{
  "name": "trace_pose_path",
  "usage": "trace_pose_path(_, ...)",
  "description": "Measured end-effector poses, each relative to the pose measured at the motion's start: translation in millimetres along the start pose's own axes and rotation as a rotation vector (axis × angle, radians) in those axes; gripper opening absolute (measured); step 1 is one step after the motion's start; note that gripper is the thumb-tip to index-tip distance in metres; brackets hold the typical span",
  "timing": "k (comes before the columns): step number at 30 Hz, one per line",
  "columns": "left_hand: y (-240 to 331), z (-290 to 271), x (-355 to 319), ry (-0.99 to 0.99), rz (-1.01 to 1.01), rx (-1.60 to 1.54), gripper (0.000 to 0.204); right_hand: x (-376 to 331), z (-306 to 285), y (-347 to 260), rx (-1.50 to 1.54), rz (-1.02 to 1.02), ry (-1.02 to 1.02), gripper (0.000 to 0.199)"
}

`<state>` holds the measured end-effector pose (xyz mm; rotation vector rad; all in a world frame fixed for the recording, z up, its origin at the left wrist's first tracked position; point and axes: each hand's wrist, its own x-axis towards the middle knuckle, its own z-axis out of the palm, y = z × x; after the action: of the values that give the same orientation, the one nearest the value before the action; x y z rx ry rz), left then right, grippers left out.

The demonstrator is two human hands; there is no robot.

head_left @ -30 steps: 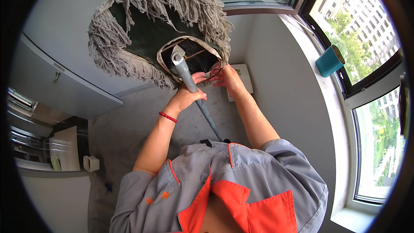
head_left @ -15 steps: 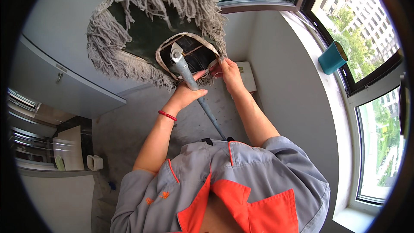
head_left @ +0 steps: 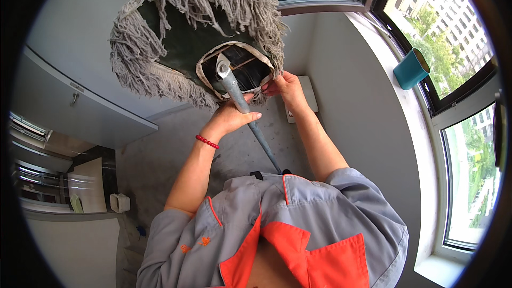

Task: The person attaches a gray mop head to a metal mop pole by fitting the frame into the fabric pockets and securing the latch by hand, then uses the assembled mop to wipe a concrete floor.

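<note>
Grey pole [head_left: 260, 136] partly hides L grip [head_left: 227, 118] clasping it; R grip [head_left: 289, 90] pinching mop [head_left: 184, 48].

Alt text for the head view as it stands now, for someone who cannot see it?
A person's left hand holds a grey mop handle beside a shaggy grey mop head, while the right hand touches the pale rim of its opening. A teal cup is beside a window at right.
</note>
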<state>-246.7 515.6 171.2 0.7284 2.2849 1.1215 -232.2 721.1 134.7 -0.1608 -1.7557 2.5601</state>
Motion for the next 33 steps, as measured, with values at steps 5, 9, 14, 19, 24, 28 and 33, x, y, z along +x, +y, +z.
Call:
trace_pose_path(5,4,1,1,-0.043,0.017,-0.103,0.07,5,-11,25,-0.321,-0.197,0.098,0.012)
trace_pose_path(9,6,4,4,0.042,0.187,-0.082,0.071,1,-10,14,-0.599,-0.383,0.182,0.008)
trace_pose_path(14,12,6,4,0.073,0.106,-0.039,0.074,-13,-18,18,-0.636,-0.346,0.274,0.012)
trace_pose_path(19,-5,18,2,0.102,0.036,-0.163,0.074,-46,5,16,-0.95,-0.502,0.295,0.013)
trace_pose_path(24,-7,26,3,0.14,0.011,-0.319,0.072,-93,23,73,-1.064,-0.38,0.026,0.016)
trace_pose_path(28,-22,29,2,0.198,-0.025,-0.382,0.072,-92,-7,66,-0.905,0.074,0.151,0.026)
trace_pose_path(33,-17,23,9,0.158,-0.03,-0.357,0.071,-36,-5,56,-0.535,-0.109,0.189,0.025)
